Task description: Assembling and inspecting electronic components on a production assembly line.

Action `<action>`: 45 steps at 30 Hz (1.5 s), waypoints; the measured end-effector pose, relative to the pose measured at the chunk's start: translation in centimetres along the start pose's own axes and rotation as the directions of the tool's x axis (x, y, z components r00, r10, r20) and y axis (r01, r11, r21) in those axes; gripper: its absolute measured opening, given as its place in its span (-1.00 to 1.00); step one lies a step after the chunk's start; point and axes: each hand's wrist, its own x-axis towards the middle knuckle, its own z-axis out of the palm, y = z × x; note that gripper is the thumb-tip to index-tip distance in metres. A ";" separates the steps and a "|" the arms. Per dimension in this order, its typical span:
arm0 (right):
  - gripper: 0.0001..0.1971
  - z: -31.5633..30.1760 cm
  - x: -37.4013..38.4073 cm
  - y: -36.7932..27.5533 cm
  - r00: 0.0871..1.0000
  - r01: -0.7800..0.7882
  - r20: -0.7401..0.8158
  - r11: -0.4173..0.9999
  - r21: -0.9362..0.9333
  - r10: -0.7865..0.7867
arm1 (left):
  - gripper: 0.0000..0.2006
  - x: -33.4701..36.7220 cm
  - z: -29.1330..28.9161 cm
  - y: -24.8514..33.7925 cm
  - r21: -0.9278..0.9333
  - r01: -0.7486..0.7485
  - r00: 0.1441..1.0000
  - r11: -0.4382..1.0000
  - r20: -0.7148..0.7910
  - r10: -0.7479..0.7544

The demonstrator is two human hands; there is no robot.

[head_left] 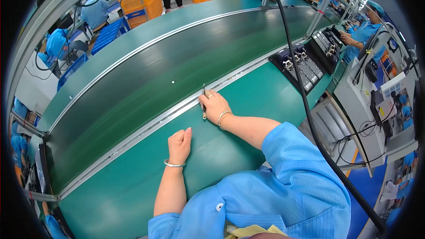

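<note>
My right hand grips a slim dark tool that looks like a pair of tweezers. Its thin tip points away from me over the metal rail, and its blunt end hangs over the green work surface. To the left, my left hand is curled into a fist with the thumb up, just above or on the same surface. Nothing shows in that fist. On the belt beyond the rail lies a tiny white piece, apart from both hands.
A metal rail separates the work surface from the belt. Black trays of metal parts stand at the right. A thick black cable hangs across the right side. Co-workers in blue and orange crates are farther off.
</note>
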 end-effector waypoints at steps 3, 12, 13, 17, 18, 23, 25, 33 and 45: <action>-0.88 -0.6 0.1 -3.1 0.983 0.034 0.176 0.996 0.084 -0.048 | -0.57 -0.6 -0.8 1.0 0.008 -0.044 0.996 0.999 -0.072 0.044; -0.83 2.3 0.5 -10.3 0.923 0.309 0.116 0.888 0.341 -0.366 | -0.76 -0.9 -7.4 19.0 -0.513 -0.502 0.853 0.696 -0.163 0.495; -0.81 2.4 0.6 -11.0 0.913 0.339 0.105 0.876 0.343 -0.395 | -0.77 -0.8 -7.4 20.0 -0.545 -0.539 0.830 0.643 -0.215 0.514; -0.79 4.2 0.4 -15.3 0.869 0.403 0.059 0.772 0.492 -0.492 | -0.63 -1.5 -7.8 20.0 -0.435 -0.574 0.818 0.693 -0.292 0.495; -0.78 4.5 0.3 -16.5 0.848 0.402 0.091 0.746 0.531 -0.522 | -0.63 -1.7 -8.8 19.9 -0.464 -0.552 0.831 0.693 -0.240 0.502; -0.76 4.6 -2.2 -21.8 0.734 0.459 0.006 0.503 0.732 -0.679 | -0.64 -1.5 -7.4 17.9 -0.374 -0.632 0.772 0.679 -0.385 0.506; -0.75 4.9 -2.2 -22.0 0.719 0.401 0.023 0.441 0.803 -0.695 | -0.64 -1.4 -8.4 16.8 -0.249 -0.569 0.795 0.784 -0.410 0.447; -0.77 4.5 -2.2 -21.0 0.788 -0.029 0.267 0.400 0.916 -0.555 | -0.67 1.3 -13.6 15.8 -0.135 -0.527 0.805 0.839 -0.395 0.442; -0.78 4.4 -1.8 -20.9 0.818 -0.036 0.259 0.403 0.915 -0.514 | -0.75 0.6 -12.5 15.0 0.200 -0.554 0.710 0.808 -0.392 0.584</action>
